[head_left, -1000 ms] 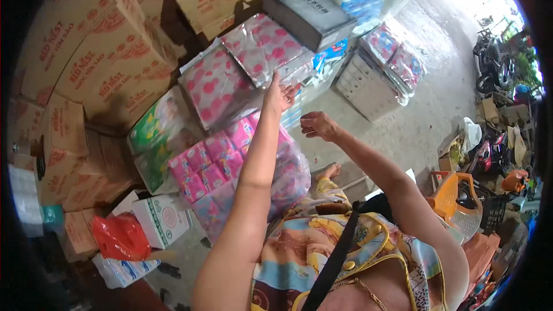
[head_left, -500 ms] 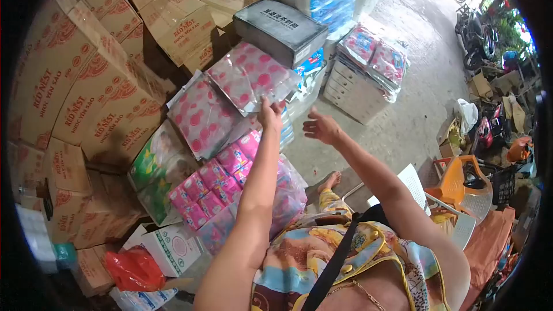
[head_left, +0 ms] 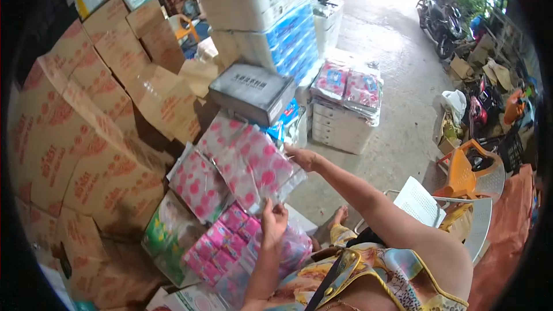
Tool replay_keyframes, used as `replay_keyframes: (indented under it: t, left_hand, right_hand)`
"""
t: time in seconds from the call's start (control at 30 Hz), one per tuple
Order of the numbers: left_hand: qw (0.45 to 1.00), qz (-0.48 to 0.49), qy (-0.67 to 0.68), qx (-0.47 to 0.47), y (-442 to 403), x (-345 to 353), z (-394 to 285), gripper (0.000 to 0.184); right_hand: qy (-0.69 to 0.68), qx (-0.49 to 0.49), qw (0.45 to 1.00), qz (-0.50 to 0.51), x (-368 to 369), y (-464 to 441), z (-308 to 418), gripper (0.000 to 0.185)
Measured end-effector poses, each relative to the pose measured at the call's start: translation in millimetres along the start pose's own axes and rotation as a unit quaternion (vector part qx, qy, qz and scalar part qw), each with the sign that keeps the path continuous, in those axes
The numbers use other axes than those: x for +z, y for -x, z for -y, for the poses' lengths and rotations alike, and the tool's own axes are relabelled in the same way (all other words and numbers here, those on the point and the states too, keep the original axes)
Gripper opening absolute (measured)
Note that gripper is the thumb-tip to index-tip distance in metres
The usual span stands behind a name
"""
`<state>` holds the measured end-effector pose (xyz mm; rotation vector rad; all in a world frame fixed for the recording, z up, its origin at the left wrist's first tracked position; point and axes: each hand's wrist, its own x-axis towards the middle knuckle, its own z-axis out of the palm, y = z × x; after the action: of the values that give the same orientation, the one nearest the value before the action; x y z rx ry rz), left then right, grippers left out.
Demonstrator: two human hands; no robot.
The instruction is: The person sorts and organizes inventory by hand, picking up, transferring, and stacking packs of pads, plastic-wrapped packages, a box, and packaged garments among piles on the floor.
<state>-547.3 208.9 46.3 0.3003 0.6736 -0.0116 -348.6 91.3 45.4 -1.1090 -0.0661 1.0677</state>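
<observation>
A flat pack of pink-dotted plastic bags (head_left: pixel 266 161) lies slanted over the top of a pile. My left hand (head_left: pixel 275 219) is closed at its near edge, thumb and fingers pinching the clear plastic. At the far right corner my right hand (head_left: pixel 302 158) has its fingers closed on the same pack. Beneath and to the left sits another pink-dotted pack (head_left: pixel 199 183). Pink wrapped packets (head_left: pixel 222 245) in clear plastic lie just below my left hand. Behind the dotted packs rests a dark grey box (head_left: pixel 251 89) with printed lettering.
Brown cartons (head_left: pixel 109 178) are heaped along the left. Tall white and blue wrapped packs (head_left: pixel 288 40) stand at the back. A white stack (head_left: pixel 343 129) topped with pink packs is on the concrete floor (head_left: pixel 397 103). Orange chair (head_left: pixel 464 173) and white chair (head_left: pixel 417 201) stand at right.
My right hand has moved from open air onto the pack's far right corner. The dotted pack has shifted nearer to me. The view has turned, showing more of the back.
</observation>
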Motion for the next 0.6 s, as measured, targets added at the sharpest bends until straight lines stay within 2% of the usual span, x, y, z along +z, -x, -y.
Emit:
replay_keyframes:
  t: [0.07, 0.1, 0.13, 0.17, 0.2, 0.23, 0.27, 0.33, 0.37, 0.43, 0.47, 0.53, 0.57, 0.6]
  left_hand:
    - [1.000, -0.010, -0.023, -0.003, -3.1, -9.4, 5.5, 0.017]
    - [0.999, -0.028, -0.039, -0.006, -2.4, -12.8, 8.4, 0.018]
    - [0.998, 0.021, -0.058, -0.026, 0.1, -18.1, 9.9, 0.020]
    - [0.998, 0.022, -0.061, -0.025, 1.5, -20.2, 11.6, 0.020]
    - [0.998, 0.014, -0.061, -0.021, 2.5, -22.4, 14.1, 0.024]
    - [0.998, 0.006, -0.059, -0.017, 3.9, -25.4, 15.4, 0.029]
    - [0.998, 0.006, -0.060, -0.016, 6.8, -31.4, 15.4, 0.029]
    - [0.996, -0.002, 0.009, -0.087, 12.8, -41.4, 15.0, 0.047]
    - [0.996, -0.002, 0.009, -0.087, 20.3, -38.3, 13.3, 0.047]
    - [0.995, -0.054, 0.055, -0.062, 40.8, -29.1, 10.3, 0.070]
    - [0.995, -0.054, 0.057, -0.062, 40.9, -29.1, 13.3, 0.070]
    - [0.992, -0.092, 0.082, 0.005, 38.8, -27.6, 21.9, 0.083]
    - [0.992, -0.091, 0.086, 0.006, 38.5, -25.1, 25.4, 0.083]
    - [0.997, -0.033, 0.065, 0.036, 38.5, -21.6, 29.2, 0.084]
  right_hand:
    - [0.098, -0.005, 0.995, -0.001, 11.2, 1.4, 7.7, 0.059]
    - [0.164, 0.007, 0.986, 0.003, 17.3, -0.1, 11.5, 0.045]
    - [0.155, -0.011, 0.988, 0.000, 22.1, 3.6, 9.8, 0.039]
    - [0.145, -0.029, 0.989, -0.002, 25.8, 5.9, 4.3, 0.034]
    - [0.203, -0.063, 0.977, -0.034, 23.1, 0.7, -0.3, 0.031]
    - [0.202, -0.064, 0.977, -0.034, 22.5, 0.8, -6.3, 0.031]
    - [0.145, -0.078, 0.986, -0.036, 27.1, 6.3, -9.7, 0.031]
    - [0.066, -0.111, 0.990, -0.048, 47.9, 28.6, -9.6, 0.031]
    - [0.084, -0.117, 0.989, -0.037, 52.8, 32.6, -13.3, 0.031]
    - [0.160, -0.101, 0.982, -0.020, 61.8, 50.3, -11.4, 0.031]
    - [0.161, -0.099, 0.982, -0.020, 67.9, 63.7, -6.7, 0.031]
    - [0.139, -0.121, 0.983, -0.017, 77.8, 85.8, 3.7, 0.029]
    - [0.142, -0.120, 0.982, -0.015, 79.8, 94.7, 10.0, 0.029]
    - [0.111, -0.131, 0.985, -0.015, 79.7, 102.9, 16.7, 0.027]
